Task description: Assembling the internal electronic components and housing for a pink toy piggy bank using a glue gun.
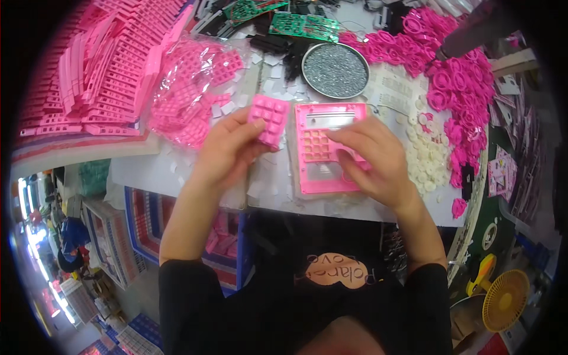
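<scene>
A pink rubber keypad [270, 120] with rows of square buttons is pinched between the thumb and fingers of my left hand [228, 145]. To its right, a flat pink plastic casing [305, 188] lies on the table. It has a clear window at the top and a grid of key openings [316, 145] in the middle. My right hand [378, 157] is over the casing's right side, its fingertips at the grid and its thumb lower, apart from them. Nothing shows between those fingers, which are slightly blurred. The hand hides part of the casing's right edge.
Stacked pink casings [100, 71] and a clear bag of pink keypads [186, 94] are at left. Behind the casing stands a round dish of small metal screws [335, 70], near green circuit boards [305, 26]. Pink rings [455, 89] and white round parts [427, 157] pile up at right.
</scene>
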Tool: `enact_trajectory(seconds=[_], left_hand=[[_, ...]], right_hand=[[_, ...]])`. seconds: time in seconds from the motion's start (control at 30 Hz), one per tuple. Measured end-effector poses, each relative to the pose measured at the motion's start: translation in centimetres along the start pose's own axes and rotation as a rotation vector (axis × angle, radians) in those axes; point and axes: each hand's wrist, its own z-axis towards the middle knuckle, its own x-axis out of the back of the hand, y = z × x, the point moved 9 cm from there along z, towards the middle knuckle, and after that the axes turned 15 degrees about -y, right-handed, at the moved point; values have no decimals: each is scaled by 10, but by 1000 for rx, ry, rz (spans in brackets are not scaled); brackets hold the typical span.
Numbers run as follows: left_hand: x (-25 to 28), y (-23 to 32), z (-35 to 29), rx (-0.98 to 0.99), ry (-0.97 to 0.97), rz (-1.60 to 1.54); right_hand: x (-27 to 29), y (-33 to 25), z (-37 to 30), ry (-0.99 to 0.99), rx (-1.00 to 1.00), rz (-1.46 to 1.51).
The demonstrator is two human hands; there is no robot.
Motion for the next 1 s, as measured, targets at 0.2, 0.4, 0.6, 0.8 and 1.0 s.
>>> enact_trajectory(seconds=[0.2,0.4,0.6,0.8,1.0], left_hand=[[-33,-56,-6,146,51,-140],[-21,-67,-43,270,62,242],[1,-50,-45,175,125,514],[7,-42,-41,114,141,568],[12,-17,-37,71,187,739]], right_hand=[[-25,-33,8,13,163,-81],[-35,-6,-9,-185,-4,248],[-66,56,2,-380,-303,289],[-70,78,24,-435,-363,140],[-51,41,10,-280,-257,-190]])
